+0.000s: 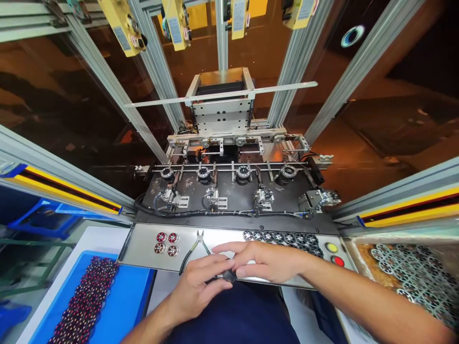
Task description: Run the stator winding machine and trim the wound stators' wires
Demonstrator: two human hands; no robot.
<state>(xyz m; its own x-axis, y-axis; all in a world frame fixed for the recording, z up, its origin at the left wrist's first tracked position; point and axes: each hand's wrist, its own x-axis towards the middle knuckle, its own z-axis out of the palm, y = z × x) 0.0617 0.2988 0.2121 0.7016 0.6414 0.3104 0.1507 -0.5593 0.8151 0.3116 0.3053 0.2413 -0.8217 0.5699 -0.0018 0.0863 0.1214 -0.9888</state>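
My left hand point(202, 285) and my right hand point(263, 260) meet over the front edge of the metal tray point(139, 246). Between their fingertips is a small dark part point(229, 275), mostly covered by the fingers. Just behind my left hand lie pliers point(199, 237) with their jaws pointing away and handles spread. Several red-wound round parts point(172, 237) sit on the tray at the left. Rows of black and silver round parts point(267, 237) lie behind my right hand and forearm.
Behind the tray stands a machine bench point(229, 191) with four round fixtures. Yellow point(332, 247) and red point(337, 261) buttons sit at the right. A blue bin point(125, 296) holds wound parts; a box point(362, 253) at the right holds silver rings.
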